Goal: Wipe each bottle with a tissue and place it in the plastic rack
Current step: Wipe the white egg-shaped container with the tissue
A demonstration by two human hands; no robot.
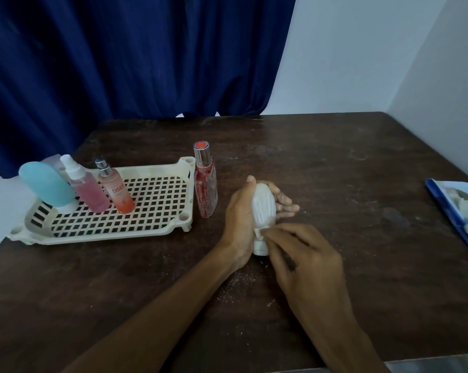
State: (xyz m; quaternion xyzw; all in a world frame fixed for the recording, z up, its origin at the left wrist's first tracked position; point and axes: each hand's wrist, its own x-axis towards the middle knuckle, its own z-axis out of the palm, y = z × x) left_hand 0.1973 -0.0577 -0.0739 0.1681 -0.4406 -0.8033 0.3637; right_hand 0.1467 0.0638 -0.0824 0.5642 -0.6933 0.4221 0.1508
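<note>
Your left hand [239, 219] grips the white ribbed bottle [264, 208], right of the plastic rack [152, 168]. Your right hand [305, 257] pinches a tissue [260, 232] at its cap end. The rack holds a blue bottle [45, 184], a pink spray bottle [86, 189] and an orange bottle [118, 191]. A red bottle [206, 187] stands just outside.

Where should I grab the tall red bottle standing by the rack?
Hold the red bottle around its middle, coming from the right, the open side: the rack stands close on its left. It is tall, narrow and upright, so a grip by the cap could tip it.
</note>
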